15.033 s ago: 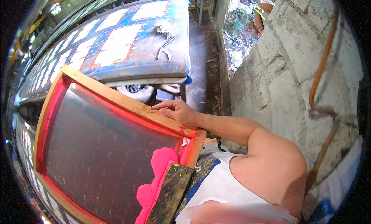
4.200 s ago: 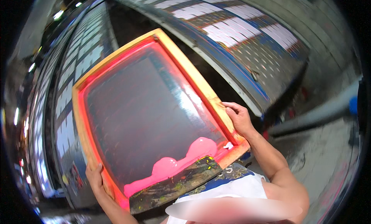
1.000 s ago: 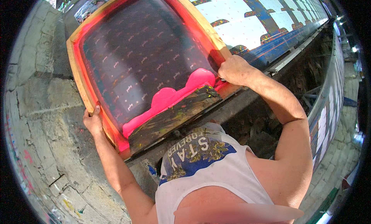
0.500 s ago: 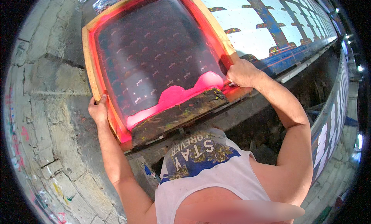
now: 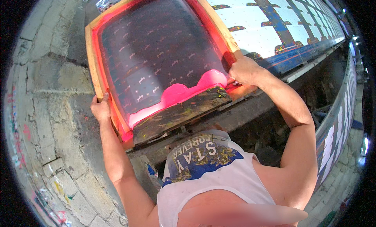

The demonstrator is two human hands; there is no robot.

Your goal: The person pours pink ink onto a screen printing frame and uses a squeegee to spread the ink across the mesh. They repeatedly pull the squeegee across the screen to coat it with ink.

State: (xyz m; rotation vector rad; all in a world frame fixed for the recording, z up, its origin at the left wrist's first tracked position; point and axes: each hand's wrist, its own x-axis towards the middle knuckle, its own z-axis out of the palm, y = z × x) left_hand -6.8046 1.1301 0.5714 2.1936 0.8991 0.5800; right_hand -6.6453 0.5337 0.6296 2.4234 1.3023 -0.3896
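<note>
A wooden screen-printing frame point(image 5: 91, 56) with red-pink ink stains tilts in front of me, its dark mesh point(image 5: 150, 43) showing rows of small pale motifs. My left hand point(image 5: 101, 108) is closed around its left rail near the close corner, the thumb on top. At the close right corner, my right hand point(image 5: 246, 72) grips the frame, the fingers partly hidden. A dark, ink-stained squeegee point(image 5: 178, 115) lies across the close end of the mesh, apart from my left hand and near my right. Thick pink ink point(image 5: 176, 94) is heaped along its far edge.
To the right, a long blue-edged printing table point(image 5: 290, 64) runs away with rows of white fabric pieces point(image 5: 260, 39). Another row of white pieces point(image 5: 331, 137) stands at the far right. Cracked concrete floor point(image 5: 58, 121) stretches along the left. A dark gap point(image 5: 309, 84) lies beside the table.
</note>
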